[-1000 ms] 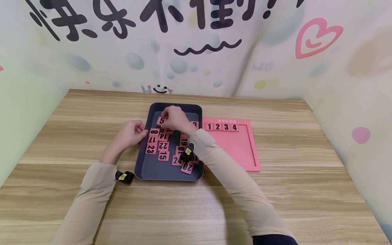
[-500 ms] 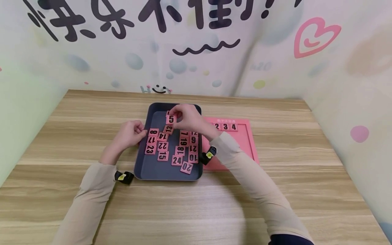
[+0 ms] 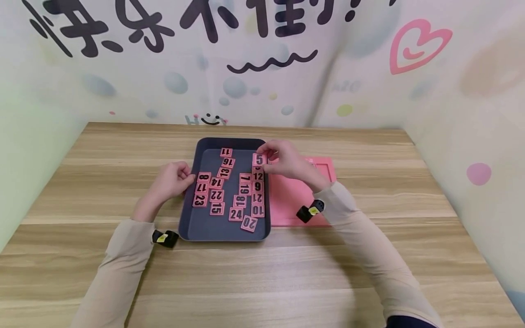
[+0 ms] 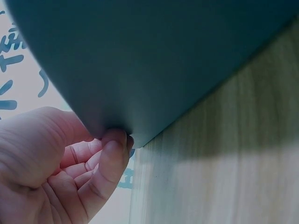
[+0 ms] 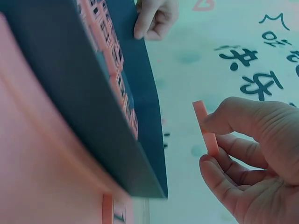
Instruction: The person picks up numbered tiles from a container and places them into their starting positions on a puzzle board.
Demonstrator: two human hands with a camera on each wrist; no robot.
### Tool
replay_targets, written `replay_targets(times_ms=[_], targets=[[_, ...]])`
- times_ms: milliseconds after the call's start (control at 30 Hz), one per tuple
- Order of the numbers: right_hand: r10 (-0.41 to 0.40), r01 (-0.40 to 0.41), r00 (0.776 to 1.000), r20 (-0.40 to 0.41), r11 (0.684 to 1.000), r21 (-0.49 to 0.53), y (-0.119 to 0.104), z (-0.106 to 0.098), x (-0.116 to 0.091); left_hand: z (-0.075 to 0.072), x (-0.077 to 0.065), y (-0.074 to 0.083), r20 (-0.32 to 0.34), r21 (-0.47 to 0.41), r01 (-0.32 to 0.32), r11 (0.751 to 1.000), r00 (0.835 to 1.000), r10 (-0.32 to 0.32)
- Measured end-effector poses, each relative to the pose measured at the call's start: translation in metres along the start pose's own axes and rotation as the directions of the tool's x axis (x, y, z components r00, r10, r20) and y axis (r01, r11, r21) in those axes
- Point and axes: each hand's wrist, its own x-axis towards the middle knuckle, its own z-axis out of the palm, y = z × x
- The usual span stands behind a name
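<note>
The 5 tile (image 3: 259, 159), pinched in the right grip (image 3: 287, 160), has crossed the tray (image 3: 209, 230) to its right rim — so nearly at the pink board (image 3: 287, 196), I'd say — while the left grip (image 3: 174, 179) pinches the opposite edge.

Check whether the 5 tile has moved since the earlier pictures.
Yes, rightward: in the head view, the 5 tile, pinched in the right hand, crossed the tray from its left half to near its right edge.
</note>
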Motion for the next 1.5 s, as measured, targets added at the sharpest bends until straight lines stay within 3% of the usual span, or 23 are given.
replay_targets(times_ms=[500,933,1333,1500], targets=[[0.035,-0.036,0.997,-0.063,0.999,-0.019,0.038,-0.035,-0.035,-0.001,0.0,-0.001,-0.004,-0.019,-0.003,1.0,1.0,0.003],[0.098,-0.099,0.993,-0.063,0.995,-0.026,0.094,-0.06,-0.065,-0.002,0.0,0.0,-0.001,-0.01,-0.001,1.0,1.0,0.001],[0.179,-0.185,0.982,-0.067,0.978,-0.098,0.126,-0.074,-0.075,-0.001,0.0,-0.001,-0.003,-0.009,-0.009,1.0,1.0,0.009],[0.162,-0.166,0.986,-0.039,0.976,-0.139,0.128,-0.076,-0.076,0.0,0.0,-0.002,-0.001,-0.013,-0.005,1.0,1.0,0.005]])
